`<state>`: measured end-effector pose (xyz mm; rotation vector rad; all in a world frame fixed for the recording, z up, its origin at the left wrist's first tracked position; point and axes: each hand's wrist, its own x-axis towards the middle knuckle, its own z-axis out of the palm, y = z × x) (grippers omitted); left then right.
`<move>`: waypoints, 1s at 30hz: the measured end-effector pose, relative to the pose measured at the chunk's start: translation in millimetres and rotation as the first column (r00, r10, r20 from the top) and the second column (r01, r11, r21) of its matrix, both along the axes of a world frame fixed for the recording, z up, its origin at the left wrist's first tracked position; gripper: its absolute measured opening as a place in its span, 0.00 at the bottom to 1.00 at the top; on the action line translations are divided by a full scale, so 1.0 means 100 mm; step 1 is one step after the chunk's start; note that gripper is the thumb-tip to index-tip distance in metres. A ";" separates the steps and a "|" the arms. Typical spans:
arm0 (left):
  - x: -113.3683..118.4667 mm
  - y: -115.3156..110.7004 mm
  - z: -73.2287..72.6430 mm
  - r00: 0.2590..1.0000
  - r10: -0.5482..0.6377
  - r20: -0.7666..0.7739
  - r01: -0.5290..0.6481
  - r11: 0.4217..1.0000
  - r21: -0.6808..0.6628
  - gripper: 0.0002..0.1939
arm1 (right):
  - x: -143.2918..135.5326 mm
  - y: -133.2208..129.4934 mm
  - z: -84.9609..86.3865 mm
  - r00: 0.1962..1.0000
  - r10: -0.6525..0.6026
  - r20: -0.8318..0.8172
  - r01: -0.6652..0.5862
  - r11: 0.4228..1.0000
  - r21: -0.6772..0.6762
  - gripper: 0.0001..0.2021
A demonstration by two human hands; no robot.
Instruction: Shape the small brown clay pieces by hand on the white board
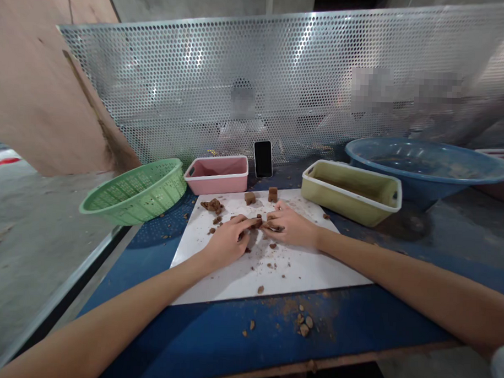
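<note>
My left hand [229,240] and my right hand [291,226] meet over a white board [215,284]. Between their fingertips is a small brown clay lump [258,223], partly hidden by the fingers. The left fingers are closed, with the index stretched along the lump. My right thumb and fingers pinch at its other side. Just beyond the hands stand two small shaped clay blocks, a low one [249,198] and a taller one [273,194]. To their left lies a rough clay heap [212,206]. Clay crumbs [272,266] are scattered over the board.
Behind the board stand a pink bin [219,183], a dark-screened phone [263,159] and a yellow-green bin [346,206]. A green basket [152,199] is at left, a blue basin [421,186] at right. Pebbles [305,326] lie near the table's front. A perforated metal screen [176,109] rises behind.
</note>
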<state>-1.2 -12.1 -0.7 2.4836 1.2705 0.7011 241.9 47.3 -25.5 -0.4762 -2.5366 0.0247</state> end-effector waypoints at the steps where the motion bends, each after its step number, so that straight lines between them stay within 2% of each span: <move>1: 0.00 0.00 0.00 1.000 0.003 -0.002 -0.003 1.000 0.002 0.28 | 0.00 0.00 0.00 1.000 0.000 -0.029 0.000 1.000 0.007 0.16; 4: 0.00 0.00 0.00 1.000 0.018 -0.016 -0.018 1.000 -0.004 0.27 | -0.01 -0.02 0.00 0.994 -0.023 -0.108 0.026 0.999 0.030 0.16; 8: 0.01 -0.01 0.00 1.000 0.023 -0.020 -0.023 1.000 -0.007 0.27 | -0.02 -0.04 0.03 0.998 -0.026 -0.053 0.027 0.999 0.023 0.17; 13: 0.02 -0.02 0.04 1.000 0.025 -0.020 -0.025 1.000 -0.017 0.27 | 0.00 -0.04 0.05 0.992 -0.012 -0.129 0.016 1.000 0.026 0.16; 17: 0.02 -0.02 0.04 0.999 0.030 -0.018 -0.030 0.999 -0.028 0.28 | -0.01 -0.04 0.03 0.996 0.001 -0.084 -0.001 1.000 -0.004 0.17; 20: 0.01 -0.02 0.02 1.000 0.022 -0.011 -0.022 0.999 -0.023 0.28 | -0.01 -0.06 0.03 0.990 -0.023 -0.137 0.021 1.000 -0.016 0.14; 22: 0.01 -0.01 0.01 1.000 0.014 0.002 -0.014 1.000 -0.019 0.29 | 0.00 -0.07 0.08 0.975 -0.059 -0.213 0.058 0.998 -0.008 0.11; 24: 0.00 -0.01 0.00 1.000 0.010 0.015 -0.010 1.000 -0.019 0.30 | 0.06 -0.06 0.21 0.950 -0.131 -0.285 0.139 0.990 0.009 0.09; 27: -0.02 -0.01 -0.02 1.000 0.012 0.014 -0.011 1.000 -0.026 0.31 | 0.28 0.01 0.53 0.854 -0.363 -0.373 0.382 0.924 -0.025 0.10; 28: -0.02 -0.01 -0.02 1.000 0.014 0.008 -0.014 1.000 -0.027 0.31 | 0.40 0.06 0.63 0.805 -0.452 -0.385 0.477 0.878 -0.033 0.14; 30: -0.03 -0.01 -0.02 1.000 0.024 -0.003 -0.024 0.999 -0.023 0.31 | 0.66 0.16 0.79 0.674 -0.643 -0.365 0.683 0.730 -0.024 0.25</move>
